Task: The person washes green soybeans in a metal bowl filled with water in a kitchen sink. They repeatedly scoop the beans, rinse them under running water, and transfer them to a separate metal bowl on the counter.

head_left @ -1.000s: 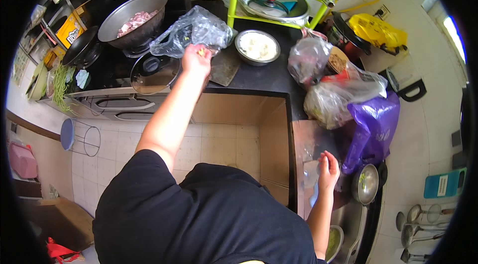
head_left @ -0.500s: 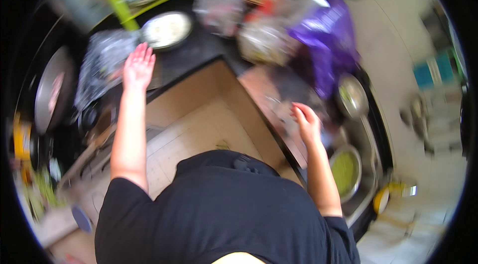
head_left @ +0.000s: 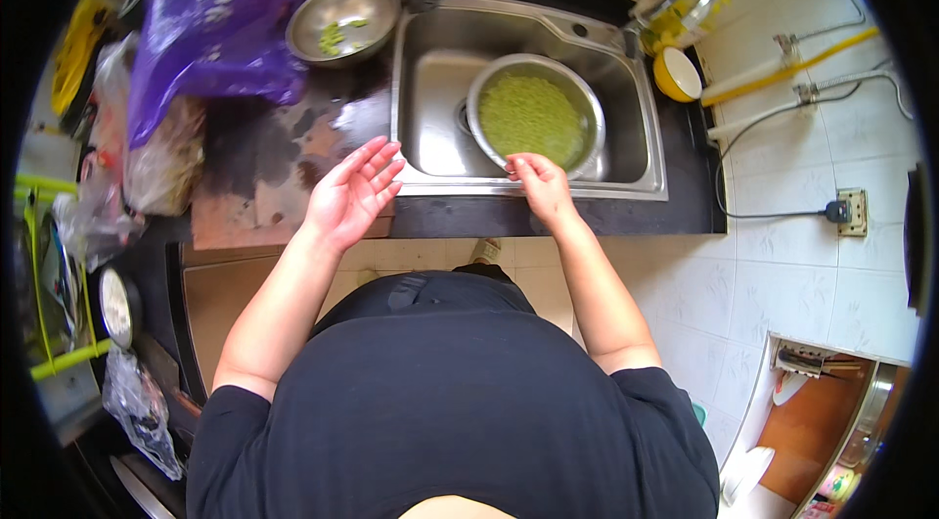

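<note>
My left hand (head_left: 352, 194) is open, palm up and fingers spread, over the front edge of the counter left of the sink. It holds nothing. My right hand (head_left: 541, 188) is closed, with fingertips pinched together beside the near rim of a round metal basin (head_left: 590, 159). Whether it touches the rim, or has something small in the pinch, I cannot make out. Many small light-green pieces (head_left: 531, 115) fill the basin, which sits inside the steel sink (head_left: 430, 30). Back left of the sink, a smaller metal bowl (head_left: 377, 2) contains a few green pieces.
A purple plastic bag (head_left: 220, 30) and a clear bag (head_left: 164, 162) stand on the counter's left. A yellow bowl (head_left: 677, 75) is right of the sink, near a faucet (head_left: 685, 2). A plugged-in cable (head_left: 782, 215) runs along the tiled wall. Far left is a green rack (head_left: 73, 359).
My view has turned right, so the sink and basin now lie in front of me. Both hands have come to the sink side; the left stays open, the right stays curled.
</note>
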The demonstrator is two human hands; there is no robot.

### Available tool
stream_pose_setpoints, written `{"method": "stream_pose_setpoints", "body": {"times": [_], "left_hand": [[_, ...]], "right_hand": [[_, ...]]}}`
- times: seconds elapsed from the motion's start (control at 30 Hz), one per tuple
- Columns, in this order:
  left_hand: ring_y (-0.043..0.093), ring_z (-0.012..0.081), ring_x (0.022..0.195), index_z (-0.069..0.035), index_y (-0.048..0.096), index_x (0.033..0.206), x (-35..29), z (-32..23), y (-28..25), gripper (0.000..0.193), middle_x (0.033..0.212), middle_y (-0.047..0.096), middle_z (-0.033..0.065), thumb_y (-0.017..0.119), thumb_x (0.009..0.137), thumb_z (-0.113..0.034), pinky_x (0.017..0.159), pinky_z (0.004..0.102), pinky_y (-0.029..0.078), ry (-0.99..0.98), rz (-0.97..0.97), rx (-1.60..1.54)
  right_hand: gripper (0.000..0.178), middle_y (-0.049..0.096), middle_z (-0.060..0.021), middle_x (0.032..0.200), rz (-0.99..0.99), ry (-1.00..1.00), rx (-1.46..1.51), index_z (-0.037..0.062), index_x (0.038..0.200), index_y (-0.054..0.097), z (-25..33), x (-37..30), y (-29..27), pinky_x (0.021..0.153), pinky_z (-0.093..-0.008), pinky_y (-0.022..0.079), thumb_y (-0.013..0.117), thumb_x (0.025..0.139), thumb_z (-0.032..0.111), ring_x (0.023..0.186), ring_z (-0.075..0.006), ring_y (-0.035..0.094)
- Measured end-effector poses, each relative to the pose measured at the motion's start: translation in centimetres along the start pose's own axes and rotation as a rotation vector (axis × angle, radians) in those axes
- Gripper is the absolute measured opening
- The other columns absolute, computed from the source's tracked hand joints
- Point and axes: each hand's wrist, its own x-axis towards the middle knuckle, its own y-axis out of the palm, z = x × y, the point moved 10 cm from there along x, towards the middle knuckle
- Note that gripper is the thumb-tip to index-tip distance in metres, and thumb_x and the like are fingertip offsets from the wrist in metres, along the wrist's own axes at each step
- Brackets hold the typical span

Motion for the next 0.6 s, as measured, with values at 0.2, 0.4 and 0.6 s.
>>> {"method": "stream_pose_setpoints", "body": {"times": [0.2, 0.4, 0.6], "left_hand": [[0.050, 0.0243, 0.104, -0.003, 0.047, 0.112, 13.1, 8.3, -1.8, 0.028, 0.112, 0.052, 0.0098, 0.044, 0.088, -0.015, 0.088, 0.0355, 0.041, -0.032, -0.352, 0.066], [0.018, 0.0296, 0.128, -0.002, 0.025, 0.131, 23.5, 15.2, -4.2, 0.050, 0.138, 0.022, 0.0140, 0.041, 0.089, -0.023, 0.104, 0.0427, 0.017, -0.014, -0.429, 0.276], [0.027, 0.0282, 0.124, -0.001, 0.026, 0.130, 28.8, 18.5, -8.0, 0.052, 0.138, 0.024, 0.0129, 0.038, 0.089, -0.031, 0.100, 0.0433, 0.025, -0.165, -0.577, 0.050]], "right_hand": [[0.026, 0.061, -0.0031, 0.085, -0.238, 0.104, 0.119, 0.0015, 0.097, 0.058, -5.0, -0.8, -14.9, 0.062, -0.0206, 0.043, 0.045, 0.090, 0.023, 0.070, -0.0069, 0.052], [0.031, 0.057, -0.0087, 0.101, -0.171, 0.285, 0.232, 0.0021, 0.111, 0.050, -7.7, 1.9, -19.9, 0.071, -0.0248, 0.044, 0.044, 0.089, 0.023, 0.087, -0.0138, 0.054], [0.055, 0.031, -0.0162, 0.131, -0.160, 0.668, 0.502, 0.0014, 0.129, 0.029, -14.0, 9.8, -16.0, 0.097, -0.0440, 0.026, 0.047, 0.087, 0.031, 0.120, -0.0258, 0.030]]}}
